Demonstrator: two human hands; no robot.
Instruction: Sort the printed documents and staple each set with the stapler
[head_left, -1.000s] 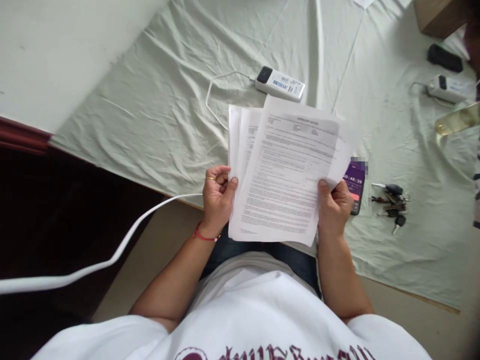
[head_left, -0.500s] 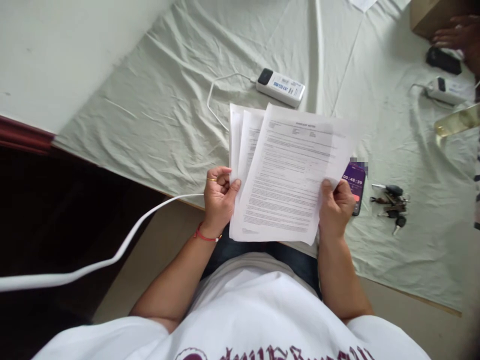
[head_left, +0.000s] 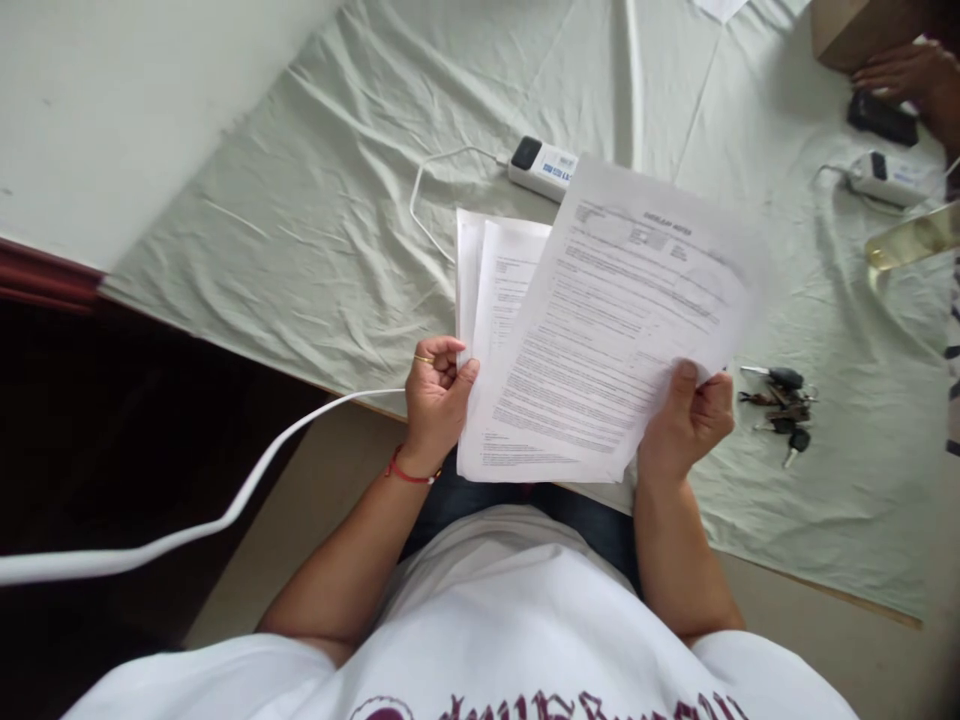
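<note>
My left hand (head_left: 439, 405) pinches the left edge of a stack of printed papers (head_left: 480, 400), its thumb on top. A ring and a red bracelet show on that side. In my right hand (head_left: 688, 420) is the right edge of a printed sheet (head_left: 611, 330), gripped between thumb and curled fingers. This sheet is tilted to the right and overlaps the stack, leaving the stack's left part uncovered. Both are held over the table's near edge, above my lap.
On the cloth-covered table (head_left: 315, 230) lie a white power bank (head_left: 540, 168) with a cable, a bunch of keys (head_left: 784, 400), a second white device (head_left: 889, 180), a black object (head_left: 881, 118) and a cardboard box (head_left: 855, 35). Another person's hand (head_left: 911, 75) rests near the box.
My right hand has moved right with the top sheet, which has slid up and right off the stack. The sheet now covers part of the power bank and hides the phone. My left hand has stayed in place.
</note>
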